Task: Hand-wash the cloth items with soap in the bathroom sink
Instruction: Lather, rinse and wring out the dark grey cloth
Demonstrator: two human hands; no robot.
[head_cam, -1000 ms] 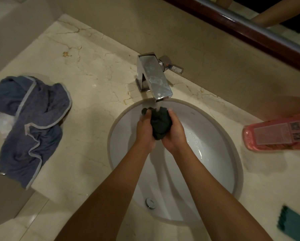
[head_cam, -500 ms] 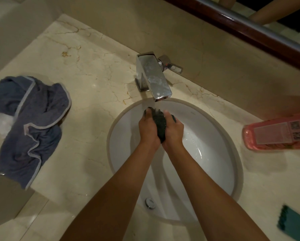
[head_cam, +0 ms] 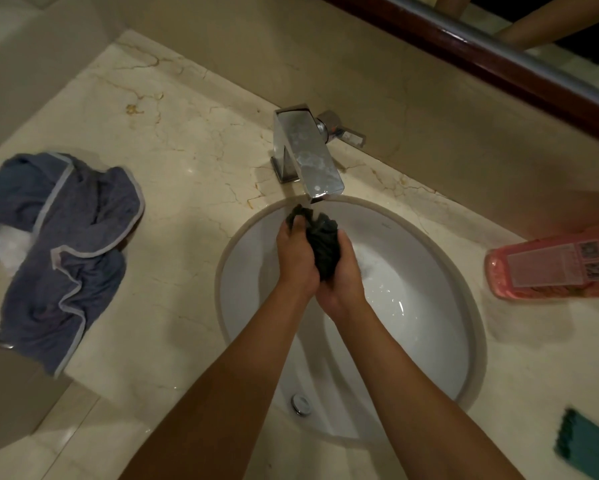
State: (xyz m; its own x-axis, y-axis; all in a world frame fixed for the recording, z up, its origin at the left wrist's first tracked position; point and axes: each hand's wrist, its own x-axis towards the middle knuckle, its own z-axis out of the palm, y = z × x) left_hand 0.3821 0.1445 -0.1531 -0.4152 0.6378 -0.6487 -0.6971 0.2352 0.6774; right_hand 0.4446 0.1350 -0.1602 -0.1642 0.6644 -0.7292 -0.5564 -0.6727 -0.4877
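Compared with one second earlier, both hands sit slightly higher in the basin and closer together, and the dark cloth is compressed into a narrower wad with its upper end just below the faucet spout. The cloth is held over the sink, at 12 o'clock within the bowl, between the two palms. The left hand grips the cloth from the 9 o'clock side, fingers curled over its upper end. The right hand grips it from the 3 o'clock side, fingers wrapped round the wad. Both forearms enter from 6 o'clock. The chrome faucet stands at 12 o'clock of the basin, its lever pointing toward 3 o'clock. A drain fitting shows at 6 o'clock in the bowl. On the marble counter, a blue-grey garment lies crumpled at 9 o'clock, well apart from the sink. A pink soap bottle lies on its side at 3 o'clock. A teal cloth lies at 4 o'clock, cut off by the frame edge.
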